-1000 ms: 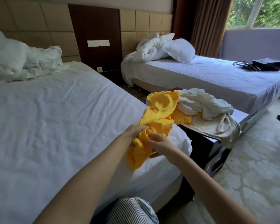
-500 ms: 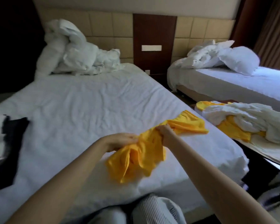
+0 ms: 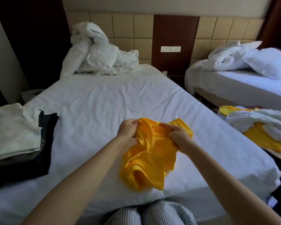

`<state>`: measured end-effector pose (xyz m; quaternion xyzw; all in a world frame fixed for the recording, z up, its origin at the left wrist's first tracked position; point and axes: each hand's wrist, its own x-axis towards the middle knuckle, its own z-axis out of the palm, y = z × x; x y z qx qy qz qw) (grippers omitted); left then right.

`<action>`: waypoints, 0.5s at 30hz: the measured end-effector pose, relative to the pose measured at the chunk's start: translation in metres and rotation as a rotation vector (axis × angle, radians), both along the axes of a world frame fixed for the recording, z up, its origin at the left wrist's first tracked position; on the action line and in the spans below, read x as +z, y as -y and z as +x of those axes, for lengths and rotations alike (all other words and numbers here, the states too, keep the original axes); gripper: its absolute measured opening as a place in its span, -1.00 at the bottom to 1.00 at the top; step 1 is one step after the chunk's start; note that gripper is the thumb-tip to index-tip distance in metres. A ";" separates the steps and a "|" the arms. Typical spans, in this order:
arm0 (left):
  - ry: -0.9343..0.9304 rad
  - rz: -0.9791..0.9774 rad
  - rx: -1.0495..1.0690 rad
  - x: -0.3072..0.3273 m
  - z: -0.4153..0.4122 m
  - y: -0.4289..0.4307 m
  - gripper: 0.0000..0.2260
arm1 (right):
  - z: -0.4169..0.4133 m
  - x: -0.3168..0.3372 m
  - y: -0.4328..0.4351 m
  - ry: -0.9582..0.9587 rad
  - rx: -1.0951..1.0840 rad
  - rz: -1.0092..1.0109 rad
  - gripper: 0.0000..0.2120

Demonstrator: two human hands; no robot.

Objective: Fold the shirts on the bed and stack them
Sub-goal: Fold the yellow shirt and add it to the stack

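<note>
A crumpled yellow shirt (image 3: 148,157) hangs bunched over the near end of the white bed (image 3: 104,103). My left hand (image 3: 127,129) grips its upper left edge. My right hand (image 3: 177,135) grips the cloth on the upper right. Both hands are held just above the sheet, close together. At the bed's left edge lies a stack of folded shirts (image 3: 15,135), white on top with dark ones underneath. To the right, off the bed, a heap of white and yellow shirts (image 3: 263,125) lies unfolded on a low surface.
A bundled white duvet (image 3: 96,52) sits at the head of the bed. A second bed (image 3: 243,88) with a pillow (image 3: 269,64) stands to the right across a narrow gap. My knees in striped trousers (image 3: 151,213) press against the bed's near edge.
I have turned left from the heap toward the bed, carrying the yellow shirt over the sheet. Both hands now hold it by its upper part, closer to the bed's middle.
</note>
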<state>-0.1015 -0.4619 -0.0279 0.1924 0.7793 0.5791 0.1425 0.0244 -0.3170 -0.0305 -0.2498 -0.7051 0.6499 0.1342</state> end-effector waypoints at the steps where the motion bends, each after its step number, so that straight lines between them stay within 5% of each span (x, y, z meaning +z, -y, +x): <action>1: 0.032 0.068 0.092 0.004 -0.014 0.004 -0.81 | 0.006 0.007 -0.007 -0.025 -0.045 0.045 -0.51; 6: 0.242 0.286 0.494 0.026 -0.067 0.048 -0.82 | 0.030 0.033 -0.055 -0.201 -0.231 0.046 -0.58; 10: -0.014 -0.107 0.478 0.011 -0.064 0.064 -0.73 | 0.019 0.025 -0.069 -0.012 -0.016 0.047 -0.65; 12: -0.276 -0.227 0.372 0.008 -0.040 0.061 -0.58 | 0.009 0.012 -0.068 0.152 -0.032 0.130 -0.59; 15: -0.494 -0.423 -0.149 -0.001 0.003 0.042 -0.23 | 0.005 -0.011 -0.053 0.315 -0.251 0.541 -0.45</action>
